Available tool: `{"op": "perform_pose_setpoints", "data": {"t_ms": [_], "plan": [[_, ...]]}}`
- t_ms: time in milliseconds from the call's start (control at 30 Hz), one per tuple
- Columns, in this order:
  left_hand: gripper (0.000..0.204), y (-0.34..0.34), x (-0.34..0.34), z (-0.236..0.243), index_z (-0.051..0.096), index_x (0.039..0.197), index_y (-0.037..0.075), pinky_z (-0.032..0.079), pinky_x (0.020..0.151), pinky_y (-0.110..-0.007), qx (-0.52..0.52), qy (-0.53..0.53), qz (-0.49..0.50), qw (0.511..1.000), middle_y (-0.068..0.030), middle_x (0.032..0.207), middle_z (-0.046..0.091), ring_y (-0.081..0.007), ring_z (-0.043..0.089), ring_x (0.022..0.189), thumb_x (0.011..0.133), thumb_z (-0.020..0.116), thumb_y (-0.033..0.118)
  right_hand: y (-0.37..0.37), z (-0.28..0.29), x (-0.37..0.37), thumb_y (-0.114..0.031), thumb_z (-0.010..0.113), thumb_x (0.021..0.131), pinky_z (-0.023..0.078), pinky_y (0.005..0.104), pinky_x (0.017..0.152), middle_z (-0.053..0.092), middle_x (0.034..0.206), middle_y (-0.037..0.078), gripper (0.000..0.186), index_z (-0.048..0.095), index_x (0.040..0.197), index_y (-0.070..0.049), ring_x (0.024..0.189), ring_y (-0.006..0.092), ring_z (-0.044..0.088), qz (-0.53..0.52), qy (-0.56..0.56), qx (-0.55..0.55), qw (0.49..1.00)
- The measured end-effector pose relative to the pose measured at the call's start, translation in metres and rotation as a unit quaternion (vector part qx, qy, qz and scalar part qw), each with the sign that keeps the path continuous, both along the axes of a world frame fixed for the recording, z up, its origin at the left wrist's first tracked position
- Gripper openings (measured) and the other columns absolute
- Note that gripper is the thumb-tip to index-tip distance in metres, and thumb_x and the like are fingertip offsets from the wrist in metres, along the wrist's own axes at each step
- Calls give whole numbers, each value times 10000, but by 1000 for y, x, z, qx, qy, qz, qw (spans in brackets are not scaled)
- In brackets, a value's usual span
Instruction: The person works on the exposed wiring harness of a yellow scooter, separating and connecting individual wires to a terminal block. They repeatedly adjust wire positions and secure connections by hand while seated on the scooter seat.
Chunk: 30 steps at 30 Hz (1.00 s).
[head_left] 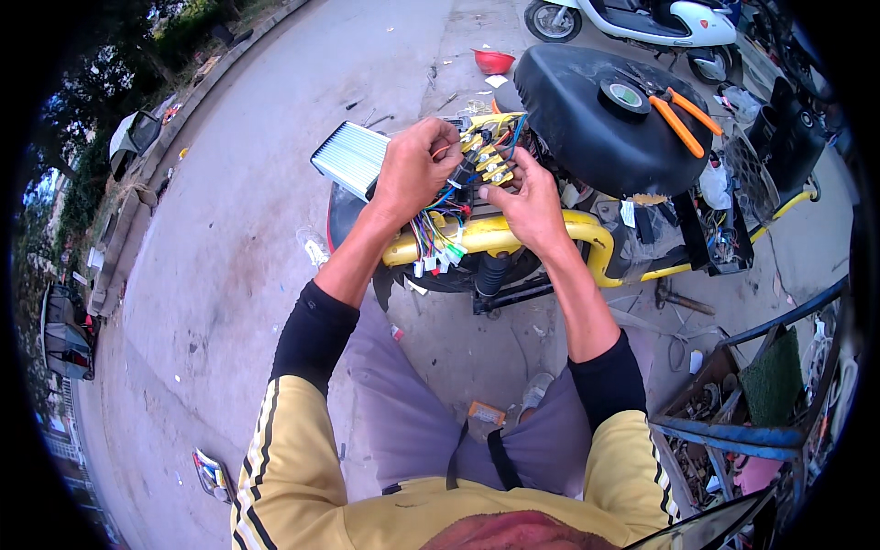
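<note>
A yellow terminal block (pixel 494 166) with metal screws sits among thick wires over the rear of a yellow-framed electric scooter (pixel 477 236). My left hand (pixel 417 165) is closed in a pinch on a thin reddish wire (pixel 441 149) left of the block. Thumb and fingers of my right hand (pixel 532 200) close around the block's right side, near a blue cable (pixel 518 131). Below my hands hangs a bundle of thin coloured wires with plug connectors (pixel 438 247). A silver finned controller box (pixel 350 158) lies beside my left hand. My fingers partly hide the wire ends.
The black seat (pixel 605 119) carries orange-handled pliers (pixel 678 119) and a roll of black tape (pixel 625 97). A hammer (pixel 683 298) lies on the ground. At right stands a blue-framed parts bin (pixel 733 435); a red bowl (pixel 493 61) and a white scooter (pixel 655 26) are beyond.
</note>
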State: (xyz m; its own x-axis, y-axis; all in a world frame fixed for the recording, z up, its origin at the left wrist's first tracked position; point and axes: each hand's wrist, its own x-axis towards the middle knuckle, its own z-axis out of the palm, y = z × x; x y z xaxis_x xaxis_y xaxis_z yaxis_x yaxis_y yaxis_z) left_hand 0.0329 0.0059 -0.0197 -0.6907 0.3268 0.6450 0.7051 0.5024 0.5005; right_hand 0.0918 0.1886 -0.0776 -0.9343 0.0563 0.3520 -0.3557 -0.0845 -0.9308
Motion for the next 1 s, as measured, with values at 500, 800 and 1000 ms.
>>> {"op": "perform_pose_setpoints", "data": {"t_ms": [500,800,1000], "plan": [[154,-5,5,3,664,1043,-4,557,698,-325,54,-8,-1,999,-132,934,692,-213,706,786,900,719,11,-2,3,2,78,736,856,582,310,862,748,1099,106,480,583,1308,30,977,131,706,-15,-19,6,1000],[132,-4,3,2,717,1015,-14,509,652,-274,54,48,-48,996,-73,874,658,-113,629,720,884,728,-31,-2,4,2,71,737,855,579,305,853,748,1077,104,457,589,1286,34,965,127,702,-23,-8,21,999],[137,-3,4,3,703,1008,-16,516,654,-279,32,48,-41,997,-74,870,653,-122,640,726,873,723,-29,-3,6,4,70,737,848,577,302,841,747,1068,100,460,591,1282,34,959,120,697,-26,-10,24,999]]}}
